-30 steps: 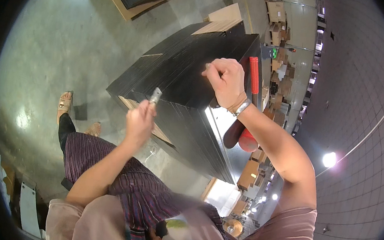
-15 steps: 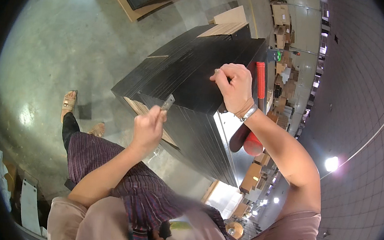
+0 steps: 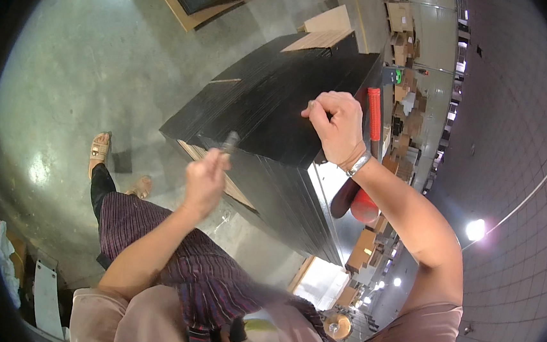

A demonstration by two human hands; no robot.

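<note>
Right hand (image 3: pixel 337 126) near stack (image 3: pixel 259 105), grey floor (image 3: pixel 101 74)

The stacked black sheets (image 3: pixel 272 100) look like board, smooth and mostly matt with a faint sheen; the tan sheets (image 3: pixel 319 41) among them have the dry, papery look of cardboard. The small tool (image 3: pixel 230 143) shows greyish and metallic, though blurred. The red handle (image 3: pixel 373 114) appears to be ribbed plastic or rubber, while the bracelet (image 3: pixel 359 164) is shiny metal. Striped woven cloth makes the skirt (image 3: pixel 141 225), softer plain fabric the sleeve (image 3: pixel 411 339). The floor (image 3: pixel 54 102) is smooth, glossy and concrete-like.
</note>
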